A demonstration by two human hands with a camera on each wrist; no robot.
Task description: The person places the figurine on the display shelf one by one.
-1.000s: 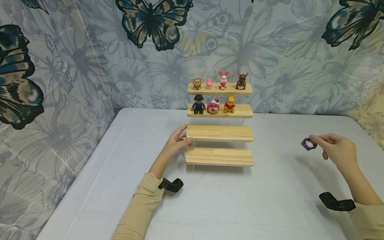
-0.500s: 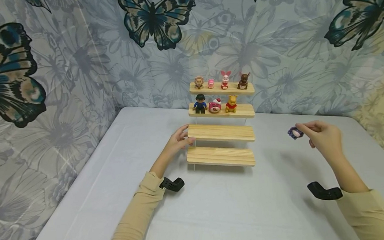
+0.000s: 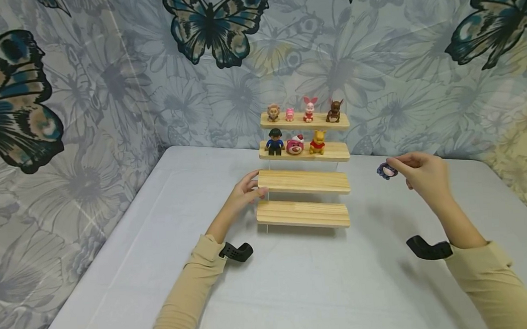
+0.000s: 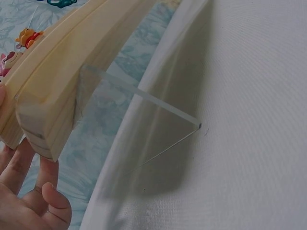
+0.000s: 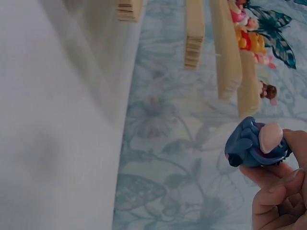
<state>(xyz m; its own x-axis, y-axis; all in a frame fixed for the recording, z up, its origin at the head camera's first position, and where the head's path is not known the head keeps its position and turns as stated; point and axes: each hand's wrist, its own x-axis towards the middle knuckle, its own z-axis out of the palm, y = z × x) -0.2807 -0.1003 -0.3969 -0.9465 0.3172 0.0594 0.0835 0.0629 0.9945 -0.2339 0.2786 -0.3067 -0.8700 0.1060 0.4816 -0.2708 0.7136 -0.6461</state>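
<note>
In the head view a tiered display shelf with several wooden steps stands on the table. My left hand holds the left end of its second step from the bottom, thumb in front and fingers behind. The left wrist view shows fingers against the wooden end. To the right of the shelf, my right hand pinches a small dark-blue figurine above the table. Seen by the right wrist camera, this blue figurine has a pale pink patch; my thumb and fingers grip its side.
Several figurines stand on the top step, among them a brown one. On the step below are a blue-clad figure, a pink bear and a yellow bear. Patterned cloth hangs behind the white table.
My right hand has moved left and away from me, bringing the blue figurine nearer the shelf. My left hand keeps its place on the shelf's end.
</note>
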